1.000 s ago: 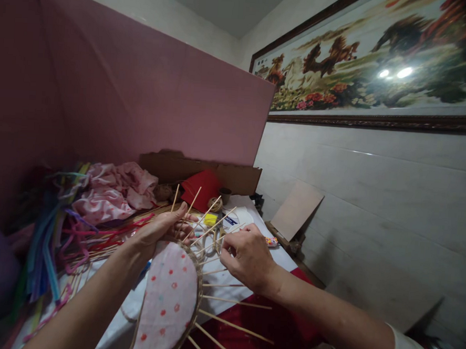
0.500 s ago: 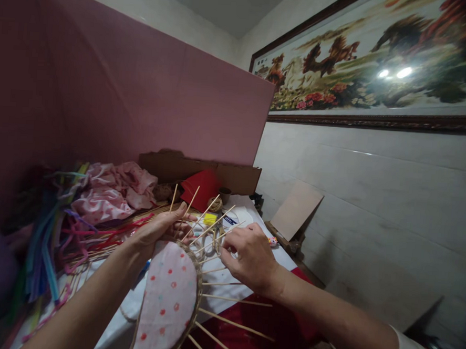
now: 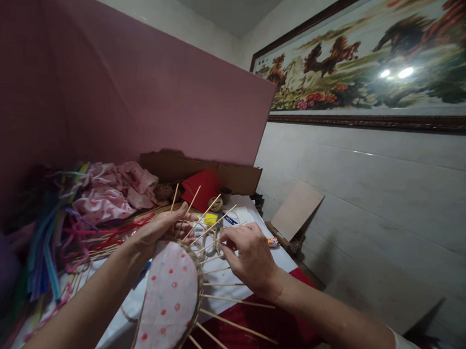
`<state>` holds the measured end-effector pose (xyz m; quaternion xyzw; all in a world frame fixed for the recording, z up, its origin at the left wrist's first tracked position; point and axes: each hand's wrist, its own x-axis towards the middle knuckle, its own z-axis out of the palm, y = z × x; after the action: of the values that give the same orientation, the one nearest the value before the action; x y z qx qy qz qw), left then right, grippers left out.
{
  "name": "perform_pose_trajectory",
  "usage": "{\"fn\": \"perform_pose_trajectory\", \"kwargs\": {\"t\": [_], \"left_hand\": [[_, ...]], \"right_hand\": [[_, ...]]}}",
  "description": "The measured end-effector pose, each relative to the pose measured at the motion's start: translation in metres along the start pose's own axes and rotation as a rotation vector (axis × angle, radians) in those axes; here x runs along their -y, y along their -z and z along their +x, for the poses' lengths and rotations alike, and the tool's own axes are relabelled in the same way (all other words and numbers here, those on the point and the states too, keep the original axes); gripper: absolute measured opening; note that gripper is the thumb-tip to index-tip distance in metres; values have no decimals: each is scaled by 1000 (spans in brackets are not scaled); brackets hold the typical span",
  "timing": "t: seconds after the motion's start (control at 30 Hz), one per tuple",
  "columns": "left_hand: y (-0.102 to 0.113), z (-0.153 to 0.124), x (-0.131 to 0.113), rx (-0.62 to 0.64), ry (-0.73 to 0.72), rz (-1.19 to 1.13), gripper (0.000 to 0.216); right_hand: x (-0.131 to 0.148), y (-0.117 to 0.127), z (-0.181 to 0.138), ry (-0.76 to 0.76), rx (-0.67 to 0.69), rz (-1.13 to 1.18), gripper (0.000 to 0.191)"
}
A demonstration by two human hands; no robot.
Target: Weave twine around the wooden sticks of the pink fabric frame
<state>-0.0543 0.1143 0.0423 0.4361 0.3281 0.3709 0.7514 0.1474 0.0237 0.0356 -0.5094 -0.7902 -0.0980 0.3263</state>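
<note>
A round disc covered in white cloth with red dots (image 3: 168, 302) stands tilted in front of me, and several thin wooden sticks (image 3: 231, 324) fan out from its twine-wrapped rim. My left hand (image 3: 156, 233) grips the disc's top edge, fingers curled among the upper sticks. Just right of the rim, my right hand (image 3: 247, 254) is closed in a pinch on a strand of twine among the sticks.
A pink partition (image 3: 143, 85) backs the table. Pink cloth (image 3: 111, 191), coloured pipe cleaners (image 3: 51, 237), a cardboard box (image 3: 201, 170), red paper (image 3: 200, 188) and a board (image 3: 296, 210) leaning on the wall lie around. A framed horse picture (image 3: 374, 57) hangs at the right.
My right hand has shifted slightly left, closer to the disc's rim. The left hand and disc have barely moved.
</note>
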Motion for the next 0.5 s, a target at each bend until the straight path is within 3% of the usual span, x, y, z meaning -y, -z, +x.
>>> {"fn": "perform_pose_trajectory", "kwargs": {"t": [0.33, 0.5], "left_hand": [[0, 1, -1, 47, 21, -26, 29], [-2, 0, 0, 11, 17, -27, 29]], "right_hand": [[-2, -1, 1, 30, 5, 9, 10], [-2, -3, 1, 34, -11, 9, 9]]}}
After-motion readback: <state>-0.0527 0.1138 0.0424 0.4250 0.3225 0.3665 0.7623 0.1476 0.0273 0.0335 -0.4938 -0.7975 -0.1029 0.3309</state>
